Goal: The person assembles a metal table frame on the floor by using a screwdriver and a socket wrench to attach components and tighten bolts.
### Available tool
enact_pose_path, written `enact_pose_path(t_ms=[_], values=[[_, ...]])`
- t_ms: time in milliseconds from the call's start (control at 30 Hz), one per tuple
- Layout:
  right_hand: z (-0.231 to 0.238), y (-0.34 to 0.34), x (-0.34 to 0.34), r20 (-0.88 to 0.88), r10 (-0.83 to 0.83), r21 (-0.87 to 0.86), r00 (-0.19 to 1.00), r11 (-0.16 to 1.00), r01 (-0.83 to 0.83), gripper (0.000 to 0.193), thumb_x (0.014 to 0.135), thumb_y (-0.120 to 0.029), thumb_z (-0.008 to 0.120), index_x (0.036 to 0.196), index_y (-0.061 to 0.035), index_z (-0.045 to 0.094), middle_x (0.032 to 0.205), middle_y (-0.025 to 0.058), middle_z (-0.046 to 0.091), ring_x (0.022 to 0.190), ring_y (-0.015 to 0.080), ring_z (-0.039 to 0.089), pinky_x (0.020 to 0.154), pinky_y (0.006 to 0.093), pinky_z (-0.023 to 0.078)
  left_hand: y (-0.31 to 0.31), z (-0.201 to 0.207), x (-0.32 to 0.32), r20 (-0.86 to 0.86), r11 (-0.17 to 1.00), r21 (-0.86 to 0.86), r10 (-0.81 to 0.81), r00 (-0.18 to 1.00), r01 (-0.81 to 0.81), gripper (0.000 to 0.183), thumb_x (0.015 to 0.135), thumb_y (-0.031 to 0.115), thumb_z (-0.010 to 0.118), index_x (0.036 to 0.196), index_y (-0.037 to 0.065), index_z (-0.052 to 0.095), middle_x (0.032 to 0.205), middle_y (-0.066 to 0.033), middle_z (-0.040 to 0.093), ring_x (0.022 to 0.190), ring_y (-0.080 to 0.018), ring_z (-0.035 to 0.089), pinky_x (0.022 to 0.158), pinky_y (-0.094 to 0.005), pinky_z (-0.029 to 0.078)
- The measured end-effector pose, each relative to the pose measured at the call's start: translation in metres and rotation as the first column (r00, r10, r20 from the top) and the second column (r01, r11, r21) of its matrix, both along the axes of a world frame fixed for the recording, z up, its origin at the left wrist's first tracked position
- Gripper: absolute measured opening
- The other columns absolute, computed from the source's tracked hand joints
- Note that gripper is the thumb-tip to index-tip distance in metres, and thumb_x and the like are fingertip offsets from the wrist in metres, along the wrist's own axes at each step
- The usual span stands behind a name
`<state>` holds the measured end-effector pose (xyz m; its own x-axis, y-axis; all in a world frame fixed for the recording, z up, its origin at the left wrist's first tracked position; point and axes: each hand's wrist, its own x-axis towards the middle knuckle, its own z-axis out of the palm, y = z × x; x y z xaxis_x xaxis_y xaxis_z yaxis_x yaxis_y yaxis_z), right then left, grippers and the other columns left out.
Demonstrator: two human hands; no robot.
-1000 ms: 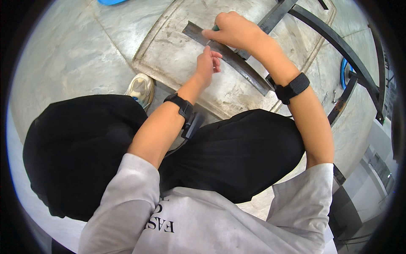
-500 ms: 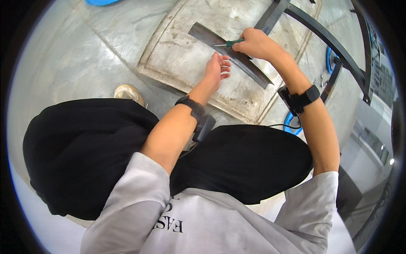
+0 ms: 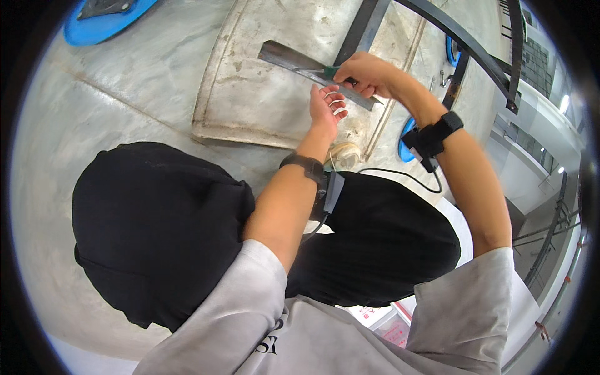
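In my right hand (image 3: pixel 369 75) is a green-handled screwdriver (image 3: pixel 330 72), its thin shaft pointing left along a grey metal angle bar (image 3: pixel 278 55). My fingers are wrapped round the handle, just above the bar's right half. The bar lies slantwise on a worn, pale board (image 3: pixel 234 103). Beside the bar's near edge is my left hand (image 3: pixel 325 109), palm turned up. Its fingers are apart and loosely curled, with nothing in them. Whether the screwdriver's tip touches the bar I cannot tell.
A dark steel frame (image 3: pixel 365 28) stands over the board's far side and stretches right. Blue round objects lie at the far left (image 3: pixel 106 25) and at the right (image 3: pixel 406 140). My shoe (image 3: pixel 345 155) is at the board's near edge. A black cable (image 3: pixel 406 175) hangs from my right wrist strap.
The view has swung, and my legs and the board sit differently in it. My right hand still grips the screwdriver over the bar, and my left hand stays open beside it.
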<state>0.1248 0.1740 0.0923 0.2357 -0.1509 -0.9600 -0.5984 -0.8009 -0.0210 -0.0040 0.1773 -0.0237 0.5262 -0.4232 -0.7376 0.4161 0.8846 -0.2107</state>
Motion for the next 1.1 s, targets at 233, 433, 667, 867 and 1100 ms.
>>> enact_pose_path(t_ms=[233, 433, 667, 867, 1100], values=[[0.0, 0.0, -0.008, 0.141, 0.296, -0.03, 0.945, 0.955, -0.295, 0.01, 0.067, -0.009, 0.056, 0.069, 0.0009, 0.057, 0.049, -0.0008, 0.04, 0.037, 0.0068, 0.03, 0.033, 0.024, 0.02, 0.008, -0.007, 0.013, 0.068, 0.996, 0.02, 0.083, 0.994, -0.085, 0.047, 0.085, 0.053, 0.024, 0.093, 0.012, 0.047, 0.081, -0.0029, 0.051, 0.072, -0.0159, 0.047, 0.065, -0.0352, 0.037], [-0.002, -0.001, -0.006, 0.187, 0.676, -0.075, 0.713, 0.733, -0.676, 0.014, 0.065, -0.009, 0.057, 0.074, 0.0011, 0.061, 0.051, 0.0058, 0.048, 0.04, 0.0145, 0.045, 0.036, 0.0284, 0.034, 0.027, -0.019, 0.019, 0.084, 0.984, 0.089, 0.148, 0.985, -0.155, 0.056, 0.081, 0.061, 0.026, 0.088, 0.01, 0.05, 0.078, -0.0026, 0.052, 0.069, -0.0155, 0.047, 0.062, -0.0331, 0.038], [0.004, 0.008, -0.015, 0.375, 0.87, -0.356, -0.32, -0.183, -0.916, 0.02, 0.065, -0.016, 0.062, 0.08, -0.0028, 0.063, 0.073, 0.0155, 0.062, 0.074, 0.0291, 0.062, 0.064, 0.0353, 0.05, 0.028, -0.025, 0.028, 0.241, 0.961, 0.26, 0.03, 0.97, -0.094, 0.032, 0.086, 0.044, 0.039, 0.088, 0.015, 0.053, 0.082, 0.0017, 0.055, 0.072, -0.0113, 0.05, 0.064, -0.0315, 0.04], [0.038, -0.001, -0.008, 0.336, 0.755, -0.226, 0.563, 0.646, -0.73, 0.038, 0.074, -0.034, 0.058, 0.072, 0.0031, 0.062, 0.064, 0.0207, 0.059, 0.058, 0.0275, 0.062, 0.061, 0.0323, 0.051, 0.023, -0.02, 0.031, 0.254, 0.969, 0.126, 0.178, 0.951, -0.215, 0.025, 0.086, 0.038, 0.044, 0.08, 0.014, 0.051, 0.068, 0.0019, 0.052, 0.066, -0.0125, 0.049, 0.061, -0.0324, 0.04], [0.013, -0.027, -0.011, 0.703, 0.71, -0.29, 0.052, 0.352, -0.89, 0.026, 0.076, -0.022, 0.055, 0.072, 0.0038, 0.057, 0.059, 0.0187, 0.057, 0.062, 0.0313, 0.06, 0.06, 0.0373, 0.048, 0.025, -0.011, 0.024, 0.244, 0.975, 0.183, 0.079, 0.966, -0.126, 0.03, 0.086, 0.042, 0.042, 0.084, 0.014, 0.051, 0.067, 0.0013, 0.051, 0.067, -0.013, 0.049, 0.062, -0.0322, 0.04]])
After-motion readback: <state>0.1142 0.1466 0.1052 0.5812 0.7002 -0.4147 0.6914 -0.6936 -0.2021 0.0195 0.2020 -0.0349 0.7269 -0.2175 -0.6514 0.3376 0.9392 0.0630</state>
